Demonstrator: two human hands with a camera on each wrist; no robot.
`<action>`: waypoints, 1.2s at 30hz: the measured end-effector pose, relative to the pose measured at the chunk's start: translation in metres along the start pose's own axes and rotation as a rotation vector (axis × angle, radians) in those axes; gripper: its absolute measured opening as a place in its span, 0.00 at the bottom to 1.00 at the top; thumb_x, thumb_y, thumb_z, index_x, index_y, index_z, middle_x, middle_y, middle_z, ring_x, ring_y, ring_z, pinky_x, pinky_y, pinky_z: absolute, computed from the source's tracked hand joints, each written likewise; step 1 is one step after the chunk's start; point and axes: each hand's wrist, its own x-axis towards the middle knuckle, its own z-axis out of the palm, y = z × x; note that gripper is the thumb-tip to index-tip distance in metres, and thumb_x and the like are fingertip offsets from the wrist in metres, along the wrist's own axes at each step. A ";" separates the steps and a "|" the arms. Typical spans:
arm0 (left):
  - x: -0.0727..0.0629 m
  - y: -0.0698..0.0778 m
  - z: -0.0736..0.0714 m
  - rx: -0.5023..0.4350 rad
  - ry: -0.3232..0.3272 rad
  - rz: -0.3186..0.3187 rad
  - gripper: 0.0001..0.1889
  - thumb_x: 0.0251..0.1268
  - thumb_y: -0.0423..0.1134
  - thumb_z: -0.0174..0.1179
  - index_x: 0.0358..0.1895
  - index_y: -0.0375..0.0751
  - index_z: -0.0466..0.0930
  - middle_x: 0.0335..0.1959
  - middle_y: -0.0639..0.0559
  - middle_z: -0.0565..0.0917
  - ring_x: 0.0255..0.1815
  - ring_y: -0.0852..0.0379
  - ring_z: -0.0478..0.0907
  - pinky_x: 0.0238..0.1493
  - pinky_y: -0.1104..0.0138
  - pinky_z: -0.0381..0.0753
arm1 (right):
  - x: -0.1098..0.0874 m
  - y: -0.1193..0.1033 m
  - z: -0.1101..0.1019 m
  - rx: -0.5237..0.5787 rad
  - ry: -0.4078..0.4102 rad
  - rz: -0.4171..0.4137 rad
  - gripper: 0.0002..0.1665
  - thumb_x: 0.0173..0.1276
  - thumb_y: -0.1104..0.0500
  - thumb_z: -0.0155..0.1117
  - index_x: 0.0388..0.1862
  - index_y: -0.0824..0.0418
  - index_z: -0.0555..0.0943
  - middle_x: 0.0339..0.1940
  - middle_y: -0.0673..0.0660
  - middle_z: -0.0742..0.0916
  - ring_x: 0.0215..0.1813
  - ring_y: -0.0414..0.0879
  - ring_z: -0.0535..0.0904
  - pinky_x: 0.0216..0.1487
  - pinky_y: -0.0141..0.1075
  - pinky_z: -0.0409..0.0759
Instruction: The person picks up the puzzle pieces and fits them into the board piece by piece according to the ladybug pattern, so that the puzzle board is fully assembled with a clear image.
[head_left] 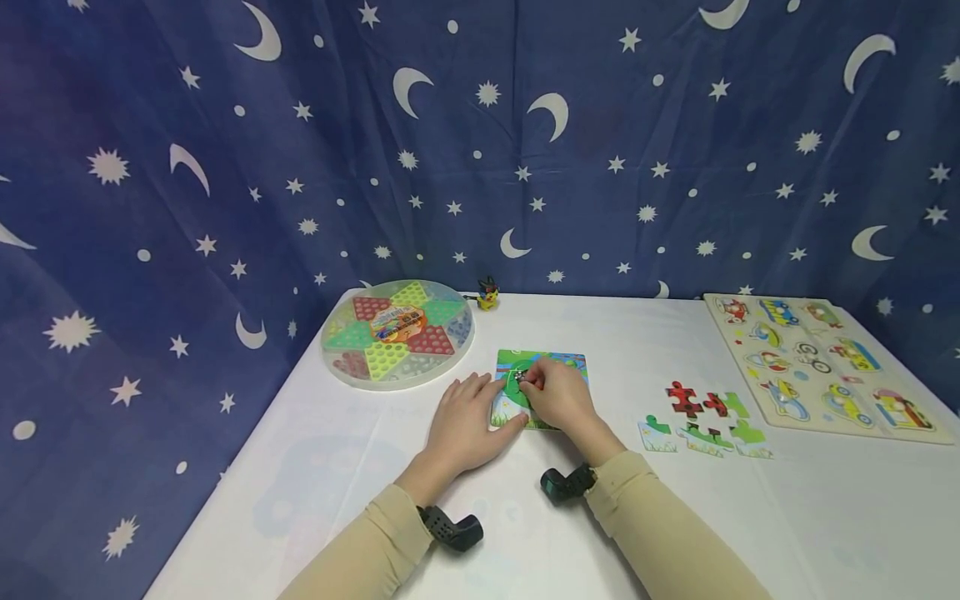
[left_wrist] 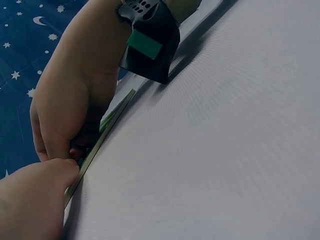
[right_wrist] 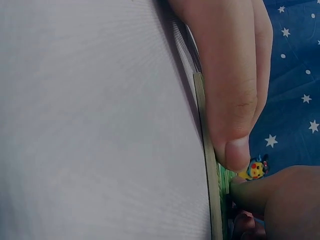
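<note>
A square jigsaw puzzle board with a green and blue picture lies on the table in front of me. My left hand rests at its left side, fingers extended along the edge and thumb on the near edge. In the right wrist view the left thumb lies against the board's rim. My right hand is over the board's middle, thumb and index finger pinching a small puzzle piece with black and white marks; the fingers hide most of it. The left wrist view shows the right hand beyond the left one.
Right of the board lie several loose puzzle pieces, among them a red one and a green-and-white one. A wooden peg puzzle lies far right. A round Chinese checkers board and a small yellow figurine stand toward the back.
</note>
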 end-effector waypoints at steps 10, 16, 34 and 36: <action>-0.001 0.001 0.000 -0.004 0.004 0.020 0.35 0.70 0.67 0.54 0.72 0.51 0.76 0.72 0.43 0.73 0.77 0.44 0.63 0.79 0.48 0.53 | -0.002 0.001 -0.003 0.009 -0.018 -0.002 0.08 0.73 0.56 0.68 0.37 0.59 0.82 0.23 0.50 0.79 0.24 0.44 0.72 0.27 0.36 0.69; 0.000 0.002 -0.001 0.016 -0.005 0.015 0.37 0.70 0.68 0.53 0.74 0.48 0.73 0.73 0.43 0.72 0.77 0.44 0.62 0.79 0.49 0.53 | -0.002 0.001 -0.004 0.012 -0.030 -0.023 0.06 0.72 0.58 0.69 0.38 0.60 0.82 0.24 0.49 0.80 0.24 0.43 0.73 0.27 0.35 0.71; -0.001 0.002 -0.003 0.005 -0.026 0.000 0.38 0.70 0.68 0.54 0.74 0.46 0.73 0.73 0.43 0.72 0.77 0.43 0.62 0.79 0.48 0.52 | -0.015 0.025 -0.038 0.367 -0.230 0.006 0.09 0.78 0.59 0.60 0.48 0.60 0.85 0.38 0.54 0.89 0.37 0.46 0.83 0.41 0.39 0.83; 0.000 0.003 -0.003 0.007 -0.027 0.003 0.38 0.70 0.68 0.53 0.74 0.46 0.73 0.74 0.43 0.71 0.78 0.43 0.61 0.79 0.48 0.52 | -0.021 0.029 -0.047 0.370 -0.203 0.006 0.09 0.77 0.61 0.60 0.49 0.62 0.85 0.37 0.55 0.89 0.35 0.47 0.84 0.39 0.40 0.84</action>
